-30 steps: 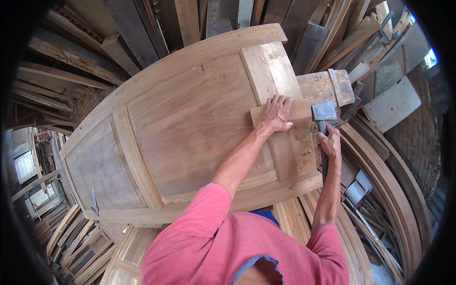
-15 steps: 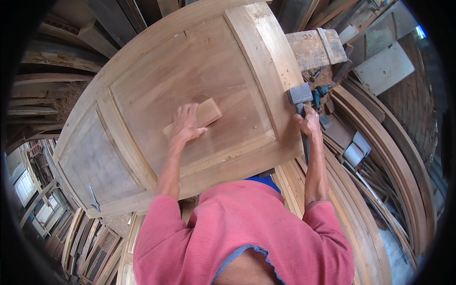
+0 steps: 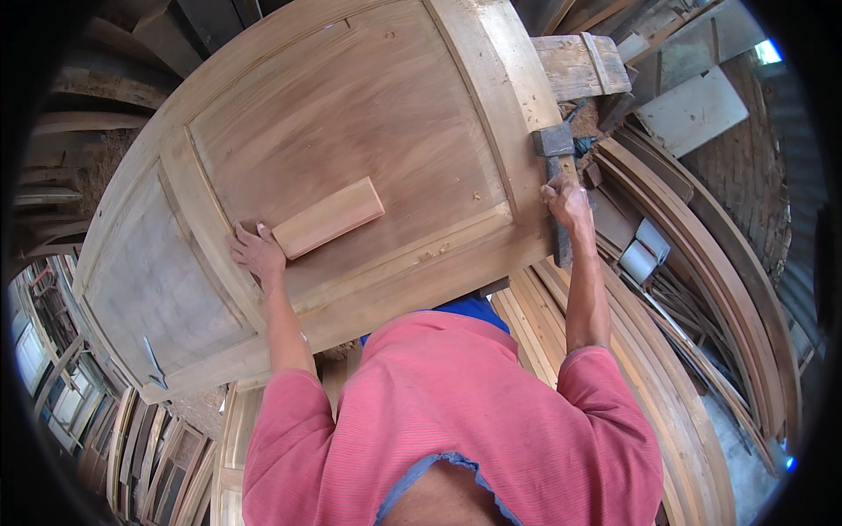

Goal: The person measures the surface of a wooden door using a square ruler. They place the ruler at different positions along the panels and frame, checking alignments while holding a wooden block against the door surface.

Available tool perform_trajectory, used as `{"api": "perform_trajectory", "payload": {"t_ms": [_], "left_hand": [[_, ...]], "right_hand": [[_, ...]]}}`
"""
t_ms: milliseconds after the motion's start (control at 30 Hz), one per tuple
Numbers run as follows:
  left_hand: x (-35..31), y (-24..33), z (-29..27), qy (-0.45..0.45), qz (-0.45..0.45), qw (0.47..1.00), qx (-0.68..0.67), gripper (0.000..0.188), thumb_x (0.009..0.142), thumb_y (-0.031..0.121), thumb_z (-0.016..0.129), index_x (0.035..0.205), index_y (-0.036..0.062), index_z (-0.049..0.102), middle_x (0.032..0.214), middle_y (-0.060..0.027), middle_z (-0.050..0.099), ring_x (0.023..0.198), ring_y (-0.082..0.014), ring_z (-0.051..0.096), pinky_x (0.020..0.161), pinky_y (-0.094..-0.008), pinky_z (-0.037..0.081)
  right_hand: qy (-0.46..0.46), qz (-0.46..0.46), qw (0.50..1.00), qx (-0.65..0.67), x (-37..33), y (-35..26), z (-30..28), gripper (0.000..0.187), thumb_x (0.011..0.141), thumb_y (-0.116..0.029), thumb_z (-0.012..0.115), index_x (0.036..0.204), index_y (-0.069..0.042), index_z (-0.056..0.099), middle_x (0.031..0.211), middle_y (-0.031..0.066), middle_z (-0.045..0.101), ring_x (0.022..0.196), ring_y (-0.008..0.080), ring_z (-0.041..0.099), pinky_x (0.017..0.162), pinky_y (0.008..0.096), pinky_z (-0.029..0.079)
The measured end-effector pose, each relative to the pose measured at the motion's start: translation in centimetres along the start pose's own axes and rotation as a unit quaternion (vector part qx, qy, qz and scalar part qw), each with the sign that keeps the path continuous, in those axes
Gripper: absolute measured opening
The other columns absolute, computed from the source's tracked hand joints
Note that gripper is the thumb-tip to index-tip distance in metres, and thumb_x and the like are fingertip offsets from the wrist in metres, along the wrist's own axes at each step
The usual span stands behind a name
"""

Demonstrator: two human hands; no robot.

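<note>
Letting go of the wood block point(image 3: 329, 219), the left hand point(image 3: 257, 252) had just moved off to its left end, fingers loosely spread, so that hand wasn't gripping anything; couldn't tell if the thumb touched. The right hand point(image 3: 568, 203) was closed around the hammer point(image 3: 553, 140). The block lay slantwise on the door's big panel point(image 3: 333, 114), looking pale, flat-topped and straight-edged, slightly redder along one side.
</note>
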State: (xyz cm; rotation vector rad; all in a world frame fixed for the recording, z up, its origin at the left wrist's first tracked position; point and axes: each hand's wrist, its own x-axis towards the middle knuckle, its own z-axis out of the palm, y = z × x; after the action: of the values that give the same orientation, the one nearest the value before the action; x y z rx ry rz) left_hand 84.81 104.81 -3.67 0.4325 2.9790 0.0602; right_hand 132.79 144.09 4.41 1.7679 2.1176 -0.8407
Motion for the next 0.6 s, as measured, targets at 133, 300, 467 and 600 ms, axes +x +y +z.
{"api": "perform_trajectory", "payload": {"t_ms": [133,300,467,600], "left_hand": [[-0.4,-0.4,0.9,0.036,0.032,0.999,0.006,0.064,0.105,0.033,0.052,0.155,-0.0006,0.031,0.162,-0.0258,0.028,0.144,-0.0471,0.029,0.118,-0.0602,0.024],[-1.6,0.4,-0.3,0.025,0.056,0.997,-0.055,0.064,0.106,0.029,0.051,0.154,-0.0061,0.029,0.162,-0.0257,0.030,0.145,-0.0462,0.030,0.121,-0.0549,0.023],[-2.5,0.8,-1.6,0.037,0.097,0.994,-0.036,0.062,0.106,0.027,0.049,0.155,-0.0052,0.028,0.162,-0.0253,0.029,0.145,-0.0458,0.032,0.121,-0.0544,0.026],[-2.4,1.0,-2.3,0.067,0.094,0.993,-0.033,0.061,0.104,0.024,0.051,0.154,-0.0045,0.030,0.161,-0.0253,0.032,0.143,-0.0458,0.035,0.119,-0.0538,0.028]], "right_hand": [[0.006,-0.043,0.999,-0.006,-1.3,-1.1,1.4,0.029,0.087,-0.028,0.068,0.104,-0.005,0.074,0.104,0.0232,0.073,0.101,0.0422,0.069,0.091,0.0480,0.054],[0.037,-0.083,0.996,0.003,-0.8,-0.8,5.3,0.030,0.088,-0.024,0.069,0.106,-0.001,0.072,0.100,0.0218,0.073,0.096,0.0396,0.070,0.086,0.0463,0.055],[0.122,-0.150,0.981,0.027,0.5,-8.0,7.4,0.041,0.091,-0.025,0.068,0.124,-0.002,0.064,0.116,0.0252,0.067,0.113,0.0426,0.061,0.098,0.0487,0.050],[0.235,-0.173,0.956,-0.015,4.3,-14.7,9.5,0.052,0.093,-0.030,0.067,0.138,-0.006,0.056,0.144,0.0261,0.050,0.132,0.0472,0.045,0.110,0.0555,0.038]]}}
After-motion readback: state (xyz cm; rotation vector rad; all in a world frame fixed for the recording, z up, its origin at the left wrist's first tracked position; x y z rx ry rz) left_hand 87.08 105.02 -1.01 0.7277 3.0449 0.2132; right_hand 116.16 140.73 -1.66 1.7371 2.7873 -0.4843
